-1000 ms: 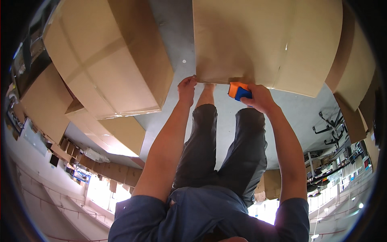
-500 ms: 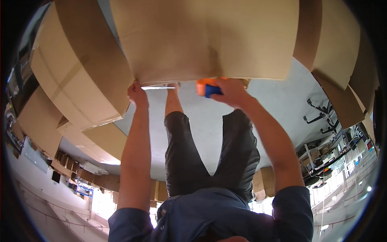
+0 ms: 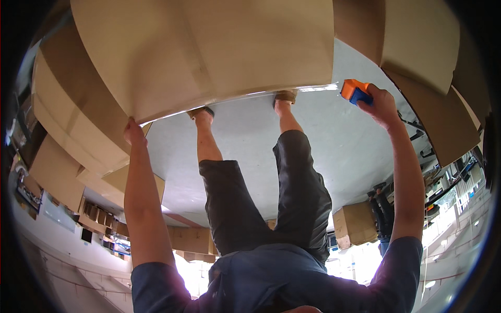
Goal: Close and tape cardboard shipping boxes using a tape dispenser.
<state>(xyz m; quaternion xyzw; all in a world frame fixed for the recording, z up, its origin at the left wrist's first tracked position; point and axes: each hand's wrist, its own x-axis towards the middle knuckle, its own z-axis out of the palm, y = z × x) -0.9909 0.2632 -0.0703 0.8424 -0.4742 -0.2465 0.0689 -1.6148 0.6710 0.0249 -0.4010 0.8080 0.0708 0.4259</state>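
My right hand (image 3: 382,107) grips an orange and blue tape dispenser (image 3: 356,92) just past the right corner of a large cardboard box (image 3: 219,52). A strip of clear tape (image 3: 250,96) runs along the box's near edge, from the left corner to beside the dispenser. At that left corner my left hand (image 3: 135,131) is closed, its fingers pinching the tape's end against the cardboard. Whether the tape lies flat along the whole edge I cannot tell.
Big open cardboard flaps (image 3: 86,99) rise at the left, and more cardboard (image 3: 417,47) stands at the right. My feet are on the grey floor (image 3: 240,141), under the box's near edge. A closed carton (image 3: 355,224) and another person's legs (image 3: 383,211) show behind me.
My right hand has moved far to the right with the tape dispenser, drawing the tape out along the edge. The view has shifted, and my left hand stays at the left corner.
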